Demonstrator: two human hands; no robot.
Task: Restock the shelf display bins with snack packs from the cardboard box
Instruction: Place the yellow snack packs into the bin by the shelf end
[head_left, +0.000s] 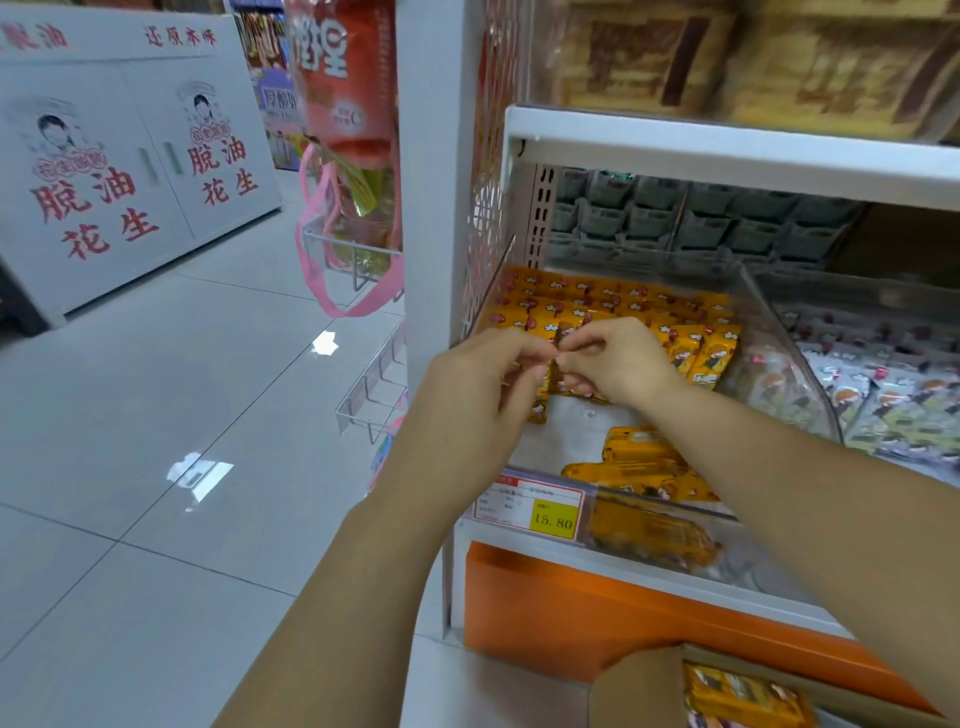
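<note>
Left hand (480, 387) and right hand (621, 358) — two fingertip pinches on one snack pack (556, 376) — above one clear bin (774, 322).

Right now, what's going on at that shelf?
A person is restocking. The left hand and right hand pinch one yellow snack pack over the clear display bin. Its back holds rows of packs; the front has a few loose packs. The cardboard box sits lower right, packs inside.

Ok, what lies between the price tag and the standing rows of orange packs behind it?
Head view: a bare white patch of bin floor and a few loose orange packs lying flat; left hand and right hand pinch one pack above.
</note>
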